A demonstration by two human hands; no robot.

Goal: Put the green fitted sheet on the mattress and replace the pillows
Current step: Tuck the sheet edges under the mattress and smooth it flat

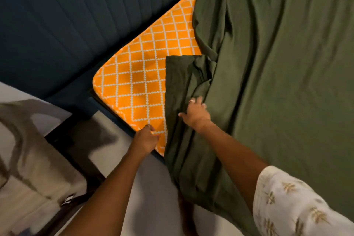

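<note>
Against the dark headboard (67, 25), we found the mattress (138, 82) corner bare, our right hand (195, 115) clutching the green sheet (277, 82), left hand (146, 138) gripping the mattress edge, pillows unseen.

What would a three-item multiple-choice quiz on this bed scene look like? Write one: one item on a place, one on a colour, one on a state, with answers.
1. Where does the left hand rest?
A. on the mattress edge, near its bare corner
B. on the headboard
C. on top of the spread sheet

2. What colour is the uncovered mattress?
A. plain white
B. orange with a white lattice
C. blue stripes

3. What state is the green fitted sheet in at this corner?
A. tucked over the corner
B. bunched short of it, held by the right hand
C. folded on the floor

Answers: 1 A, the fingers lie on the orange edge; 2 B, the lattice print shows beside the headboard; 3 B, the corner lies bare and the right hand's fingers curl into the cloth.
</note>
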